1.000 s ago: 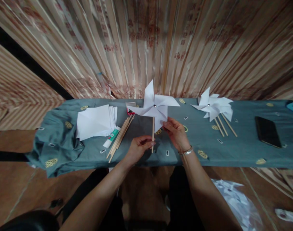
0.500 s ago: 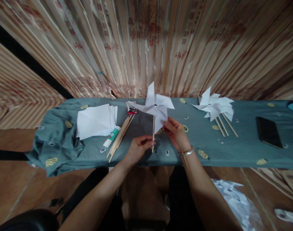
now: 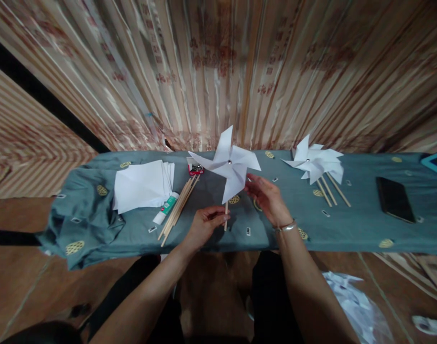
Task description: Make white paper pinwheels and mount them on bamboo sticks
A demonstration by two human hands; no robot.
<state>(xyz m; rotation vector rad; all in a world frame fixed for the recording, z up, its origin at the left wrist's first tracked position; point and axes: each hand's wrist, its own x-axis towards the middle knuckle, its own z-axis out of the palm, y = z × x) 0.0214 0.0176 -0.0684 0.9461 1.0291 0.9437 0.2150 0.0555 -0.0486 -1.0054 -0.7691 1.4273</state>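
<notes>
A white paper pinwheel point(image 3: 230, 162) with a shiny pin at its centre stands upright over the middle of the table. My left hand point(image 3: 209, 220) pinches its thin wooden stick near the lower end. Just right of the blades is my right hand point(image 3: 267, 195), fingers apart and curved, with nothing visible in them; whether a fingertip grazes a blade I cannot tell. Left of the pinwheel sit a small red and white box point(image 3: 196, 167) of pins, a bundle of wooden sticks point(image 3: 179, 208), a green and white glue stick point(image 3: 166, 208) and a stack of white paper sheets point(image 3: 141, 186).
Several finished pinwheels point(image 3: 313, 160) lie overlapping on the right of the green cloth-covered table point(image 3: 276, 234). Beyond them are a black phone point(image 3: 395, 199) and a blue-edged object point(image 3: 435, 162). A clear bag of white paper pieces point(image 3: 353, 301) is on the floor. A patterned curtain point(image 3: 218, 71) hangs behind.
My right hand has let go of the lower blade and moved slightly right. The pinwheel's blades have turned a little. My left hand still holds the stick.
</notes>
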